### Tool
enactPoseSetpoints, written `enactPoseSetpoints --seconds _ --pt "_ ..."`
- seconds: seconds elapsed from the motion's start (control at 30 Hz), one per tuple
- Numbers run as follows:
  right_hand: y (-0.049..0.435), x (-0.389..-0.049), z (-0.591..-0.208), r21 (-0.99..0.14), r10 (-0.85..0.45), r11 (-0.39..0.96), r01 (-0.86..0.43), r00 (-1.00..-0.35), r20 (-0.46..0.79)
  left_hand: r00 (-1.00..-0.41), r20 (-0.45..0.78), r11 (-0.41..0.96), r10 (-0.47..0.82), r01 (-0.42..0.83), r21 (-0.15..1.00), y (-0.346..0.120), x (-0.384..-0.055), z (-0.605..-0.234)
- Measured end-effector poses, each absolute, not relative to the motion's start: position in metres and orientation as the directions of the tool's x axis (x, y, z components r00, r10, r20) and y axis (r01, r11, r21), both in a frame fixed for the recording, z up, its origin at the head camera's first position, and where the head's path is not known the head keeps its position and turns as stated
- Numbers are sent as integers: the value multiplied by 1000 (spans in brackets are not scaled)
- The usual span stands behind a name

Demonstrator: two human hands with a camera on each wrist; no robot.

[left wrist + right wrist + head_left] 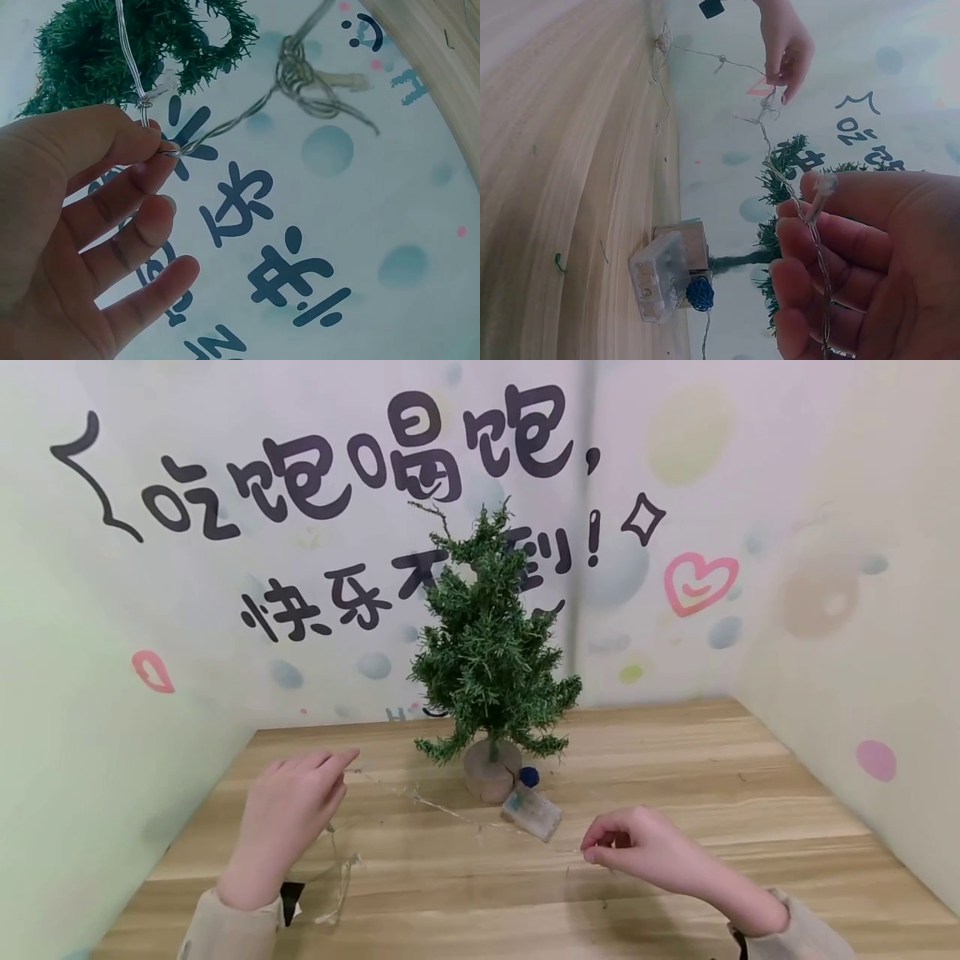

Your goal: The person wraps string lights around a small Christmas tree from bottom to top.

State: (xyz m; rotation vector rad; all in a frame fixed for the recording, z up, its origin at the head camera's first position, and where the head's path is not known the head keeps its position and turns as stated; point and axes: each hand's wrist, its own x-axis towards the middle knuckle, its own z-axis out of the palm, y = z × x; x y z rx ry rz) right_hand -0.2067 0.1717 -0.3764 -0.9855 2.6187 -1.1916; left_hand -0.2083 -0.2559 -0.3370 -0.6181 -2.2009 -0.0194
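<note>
On wooden table [675, 893], pastel walls [825, 485].

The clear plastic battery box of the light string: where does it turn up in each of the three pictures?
Head view: the clear plastic battery box lies on the wooden table, just right of the small green tree's round base.
Left wrist view: not in it.
Right wrist view: lower middle, on the table, the battery box beside a small blue ball.
Shared landmark: the green tree, seen in all three views.
</note>
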Motion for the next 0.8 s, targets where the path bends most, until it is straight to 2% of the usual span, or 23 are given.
enactPoseSetpoints --seconds 0.2,0.47,0.8 --pt "171 -206 -373 -683 -595 508 -526 -787 164 -536 725 874 433 446 -192 -254 -209 -334" --pt "171 -204 -376 -695 -600 510 -507 -788 135 -575 697 878 429 446 -172 -255 -208 -339" --pt "173 -208 -374 -654 -595 518 -552 -782 188 -609 669 881 426 447 -154 -252 -212 -338"
